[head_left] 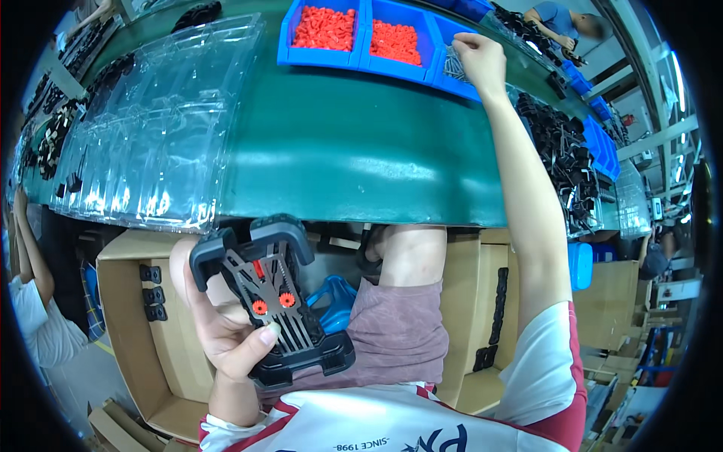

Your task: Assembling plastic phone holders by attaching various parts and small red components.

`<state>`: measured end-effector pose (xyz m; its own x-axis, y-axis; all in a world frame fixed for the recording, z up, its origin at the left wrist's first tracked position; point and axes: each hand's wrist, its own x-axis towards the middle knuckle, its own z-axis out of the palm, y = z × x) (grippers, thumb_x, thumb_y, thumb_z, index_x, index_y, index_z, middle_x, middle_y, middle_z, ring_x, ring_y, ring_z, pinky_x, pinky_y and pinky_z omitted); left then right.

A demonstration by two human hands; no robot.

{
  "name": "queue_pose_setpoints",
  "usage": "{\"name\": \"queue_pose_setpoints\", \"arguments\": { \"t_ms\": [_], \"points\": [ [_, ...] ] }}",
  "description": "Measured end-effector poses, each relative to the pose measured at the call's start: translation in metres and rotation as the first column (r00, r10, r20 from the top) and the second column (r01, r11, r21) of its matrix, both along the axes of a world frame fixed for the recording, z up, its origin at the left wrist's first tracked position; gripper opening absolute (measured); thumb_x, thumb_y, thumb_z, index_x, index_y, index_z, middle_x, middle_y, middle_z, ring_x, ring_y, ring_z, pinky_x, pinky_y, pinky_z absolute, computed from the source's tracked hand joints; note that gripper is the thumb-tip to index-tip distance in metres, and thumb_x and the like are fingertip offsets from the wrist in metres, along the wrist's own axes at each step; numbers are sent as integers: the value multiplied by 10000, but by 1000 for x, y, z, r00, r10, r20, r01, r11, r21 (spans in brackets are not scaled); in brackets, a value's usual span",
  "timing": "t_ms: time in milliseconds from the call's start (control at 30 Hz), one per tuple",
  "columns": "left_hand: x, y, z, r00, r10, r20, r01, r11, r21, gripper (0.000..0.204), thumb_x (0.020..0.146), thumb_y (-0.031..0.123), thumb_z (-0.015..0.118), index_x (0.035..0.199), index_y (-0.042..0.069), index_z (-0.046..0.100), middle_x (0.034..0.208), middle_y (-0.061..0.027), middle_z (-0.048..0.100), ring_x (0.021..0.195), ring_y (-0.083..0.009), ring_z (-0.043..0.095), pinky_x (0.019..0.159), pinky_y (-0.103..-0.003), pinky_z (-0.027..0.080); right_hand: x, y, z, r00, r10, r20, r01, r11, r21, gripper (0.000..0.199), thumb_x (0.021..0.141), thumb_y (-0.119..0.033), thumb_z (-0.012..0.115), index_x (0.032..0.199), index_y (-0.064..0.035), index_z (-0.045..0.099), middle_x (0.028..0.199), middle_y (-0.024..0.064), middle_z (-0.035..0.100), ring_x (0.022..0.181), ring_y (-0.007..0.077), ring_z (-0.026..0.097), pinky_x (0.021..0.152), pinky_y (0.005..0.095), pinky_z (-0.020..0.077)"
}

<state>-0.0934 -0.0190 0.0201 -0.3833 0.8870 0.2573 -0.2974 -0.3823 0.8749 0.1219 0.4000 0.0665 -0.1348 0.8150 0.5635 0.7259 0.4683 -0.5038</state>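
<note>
In my left hand (239, 350) is a black phone holder (273, 280), held over my lap with the thumb across its lower part. Its exposed inside shows metal strips, two small red gears (287, 300) side by side and a narrow red piece above them. My right hand (486, 66) reaches to the far right, over a blue bin of thin metal pieces (453, 66). Its fingertips are pinched together, and what they hold, if anything, does not show. Two adjoining blue bins contain small red parts (324, 29).
Clear plastic trays (154, 143) lie on the left of the green table (361, 143). Black parts (557, 151) are heaped at the right, beyond my forearm. Open cardboard boxes (120, 301) flank my legs. A co-worker (557, 22) sits at the far right; another person (45, 324) is at left.
</note>
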Motion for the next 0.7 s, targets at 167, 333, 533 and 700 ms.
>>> {"name": "queue_pose_setpoints", "arguments": {
  "t_ms": [167, 333, 533, 700],
  "points": [
    [7, -3, 2, 996, 18, 89, -15, 999, -41, 989, 720, -95, 512, 1469, 81, -110, 680, -175, 628, 472, -130, 483, 576, -187, 407, -2, 78, -44, 986, 48, 159, 12, 934, -356, 248, 758, -118, 618, 956, 4, 703, 873, 125, 696, 708, 262, 648, 715, 310, 522],
    [7, -7, -4, 994, 32, 108, -28, 999, -46, 988, 727, -92, 509, 1467, 88, -122, 697, -175, 632, 478, -134, 497, 592, -192, 420, -2, 68, -14, 990, 76, 116, 3, 822, -569, 229, 781, -102, 614, 951, 32, 688, 833, 103, 677, 607, 195, 603, 633, 274, 523],
    [9, -6, -1, 992, -14, 123, 19, 999, -42, 987, 726, -95, 506, 1469, 92, -116, 740, -199, 640, 492, -142, 522, 606, -203, 438, 15, 51, 10, 967, 63, -245, -205, 764, -612, 197, 815, -107, 632, 954, 24, 678, 768, 76, 626, 620, 105, 536, 513, 214, 441],
    [12, -8, 3, 991, -36, 131, 40, 999, -32, 986, 725, -98, 504, 1471, 95, -112, 775, -218, 647, 503, -148, 542, 618, -212, 452, 17, 36, 17, 898, 18, -440, -286, 784, -551, 184, 809, -103, 641, 933, 32, 656, 761, 67, 599, 624, 89, 514, 514, 178, 417]
  ]
}}
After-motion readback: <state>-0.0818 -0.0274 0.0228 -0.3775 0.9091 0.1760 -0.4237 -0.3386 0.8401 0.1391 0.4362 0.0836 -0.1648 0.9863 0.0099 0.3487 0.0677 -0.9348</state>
